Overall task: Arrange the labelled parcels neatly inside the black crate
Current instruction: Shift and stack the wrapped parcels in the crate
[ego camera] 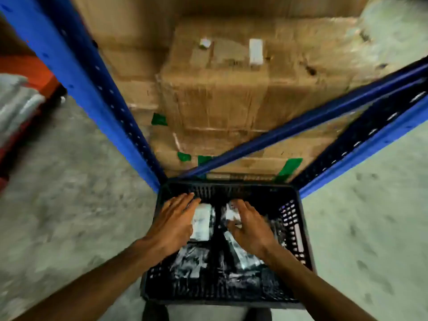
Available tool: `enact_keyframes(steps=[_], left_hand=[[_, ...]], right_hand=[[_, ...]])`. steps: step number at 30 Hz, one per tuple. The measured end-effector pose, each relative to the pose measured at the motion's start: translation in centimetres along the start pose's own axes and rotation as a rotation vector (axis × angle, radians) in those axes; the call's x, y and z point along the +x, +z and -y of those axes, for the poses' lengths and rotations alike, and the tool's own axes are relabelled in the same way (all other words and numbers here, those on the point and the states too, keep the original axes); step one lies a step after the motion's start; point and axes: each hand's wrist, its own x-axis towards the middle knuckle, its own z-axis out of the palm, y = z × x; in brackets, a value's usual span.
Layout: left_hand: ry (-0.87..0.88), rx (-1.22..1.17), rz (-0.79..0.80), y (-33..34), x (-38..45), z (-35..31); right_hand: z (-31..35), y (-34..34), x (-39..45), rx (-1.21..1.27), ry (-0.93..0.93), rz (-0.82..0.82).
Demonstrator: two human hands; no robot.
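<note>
- The black crate [298, 230], a perforated plastic box with slotted walls, sits on the concrete floor [69, 205], its far rim just beside the foot of a blue shelving rack [76, 72].
- The labelled parcels [201, 221] lie inside the crate in glossy, crinkled dark plastic wrap; white labels show on several. Motion blur hides the label print.
- The left hand [172, 224] lies flat, fingers spread, on the left side of the crate, touching a white-labelled parcel; it is open and grips nothing.
- The right hand [250, 228] presses on a parcel right of centre, fingers curled over a white label; whether it grips the wrap cannot be told.
- Open floor lies to the left and right of the crate; the rack's upright and diagonal brace close in the far side.
- Taped cardboard cartons [231, 93] with green tape patches fill the rack behind the crate.
</note>
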Motion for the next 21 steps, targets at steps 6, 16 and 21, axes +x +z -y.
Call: enact_keyframes(steps=[6,16,21], left_hand=[[-0.175,-0.087,0.188,17.8,8.9,4.0],[-0.395,-0.197,0.305,28.6,16.6,6.6],[-0.462,-0.312,0.262,28.8,16.0,6.9]], right_hand=[[-7.7,15.9,12.0,0.133,0.087,0.124],[-10.8,22.9,20.2,0.206,0.233,0.183],[-9.2,24.0,21.6,0.276,0.348,0.176]])
